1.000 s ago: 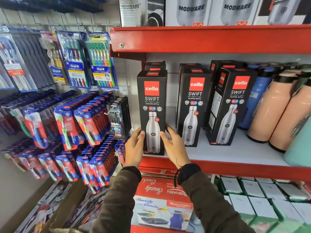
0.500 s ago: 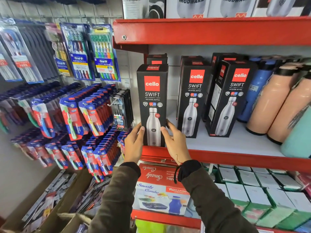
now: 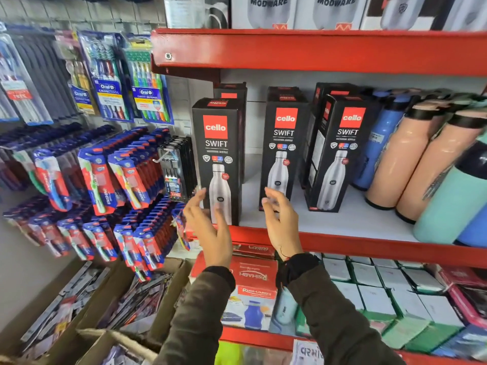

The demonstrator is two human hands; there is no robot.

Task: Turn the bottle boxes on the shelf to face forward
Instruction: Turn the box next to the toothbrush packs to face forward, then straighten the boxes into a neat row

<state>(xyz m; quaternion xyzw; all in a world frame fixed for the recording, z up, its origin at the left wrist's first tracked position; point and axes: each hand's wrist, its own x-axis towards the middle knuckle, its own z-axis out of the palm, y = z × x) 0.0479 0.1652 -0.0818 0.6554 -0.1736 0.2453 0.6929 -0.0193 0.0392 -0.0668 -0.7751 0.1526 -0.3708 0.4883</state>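
Both your hands, left [image 3: 210,227] and right [image 3: 282,222], hang open and empty (nothing gripped) either side of the squared-up front box [image 3: 217,159], ready for the next.

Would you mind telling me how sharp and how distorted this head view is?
Head view: both hands, left hand and right hand, are motion-blurred; the leftmost cello box reads clearly; wide-angle distortion tilts the peach bottles at the right edge; lighting is even.

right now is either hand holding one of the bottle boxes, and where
Nothing is held: left hand and right hand are open, off the leftmost box.
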